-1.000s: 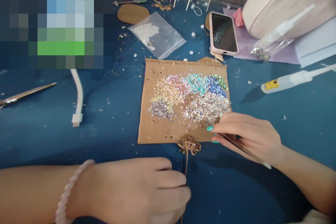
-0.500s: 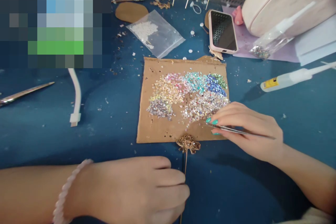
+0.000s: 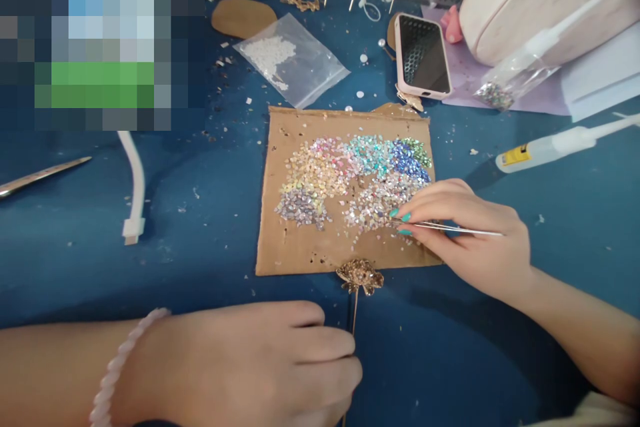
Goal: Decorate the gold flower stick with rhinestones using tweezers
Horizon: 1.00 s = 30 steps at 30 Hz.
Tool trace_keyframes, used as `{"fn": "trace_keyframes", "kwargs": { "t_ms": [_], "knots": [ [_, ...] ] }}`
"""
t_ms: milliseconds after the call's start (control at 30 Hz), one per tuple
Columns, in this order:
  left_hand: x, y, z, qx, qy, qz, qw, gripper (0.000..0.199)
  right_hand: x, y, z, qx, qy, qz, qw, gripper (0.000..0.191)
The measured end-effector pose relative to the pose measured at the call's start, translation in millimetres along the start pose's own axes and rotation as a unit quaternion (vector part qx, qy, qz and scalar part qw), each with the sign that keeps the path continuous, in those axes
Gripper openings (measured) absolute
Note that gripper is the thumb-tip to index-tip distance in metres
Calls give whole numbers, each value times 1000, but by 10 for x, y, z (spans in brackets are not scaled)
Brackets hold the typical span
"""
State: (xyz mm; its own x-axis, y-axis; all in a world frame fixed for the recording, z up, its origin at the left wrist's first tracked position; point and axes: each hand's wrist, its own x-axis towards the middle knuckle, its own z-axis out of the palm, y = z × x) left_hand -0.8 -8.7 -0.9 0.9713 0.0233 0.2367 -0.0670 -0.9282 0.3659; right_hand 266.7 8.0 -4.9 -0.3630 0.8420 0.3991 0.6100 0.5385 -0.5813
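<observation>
My left hand is curled around the thin stem of a hair stick; most of the stem is hidden by the fingers. The hair stick's bronze-coloured, flower-like head sits at the near edge of a cardboard sheet. In my right hand is a pair of metal tweezers, pinched between thumb and fingers. Their tips meet the near side of a pile of clear, silvery rhinestones on the cardboard. Whether the tips grip a stone is too small to tell. Beside it lie pink, yellow, grey, turquoise, blue and green stones.
Behind the cardboard lie a zip bag of white bits and a phone. At right is a glue bottle near a pale rounded case. A white cable and a pointed metal tool lie at left.
My right hand has moved slightly up and left with the tweezers, bringing their tips from the pile's near edge into the silvery stones. My left hand keeps its hold on the hair stick.
</observation>
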Motion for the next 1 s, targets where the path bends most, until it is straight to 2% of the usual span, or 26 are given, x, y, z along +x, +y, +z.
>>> {"fn": "trace_keyframes", "kwargs": {
  "t_ms": [267, 467, 667, 1000],
  "knots": [
    [1, -12, -9, 1, -2, 15, 1000, 28, -22, 2, -28, 10, 9, 7, 1000, 14],
    [40, -54, -59, 1, -13, 44, 999, 23, -20, 18, -29, 25, 4, -18, 1000, 16],
    [47, -49, -55, 9, -26, 60, 998, 25, 36, -6, 45, 21, 30, -2, 999, 10],
    [45, -34, -53, 11, -22, 54, 998, 18, 57, 4, 80, -6, 8, 20, 1000, 5]
  ]
}}
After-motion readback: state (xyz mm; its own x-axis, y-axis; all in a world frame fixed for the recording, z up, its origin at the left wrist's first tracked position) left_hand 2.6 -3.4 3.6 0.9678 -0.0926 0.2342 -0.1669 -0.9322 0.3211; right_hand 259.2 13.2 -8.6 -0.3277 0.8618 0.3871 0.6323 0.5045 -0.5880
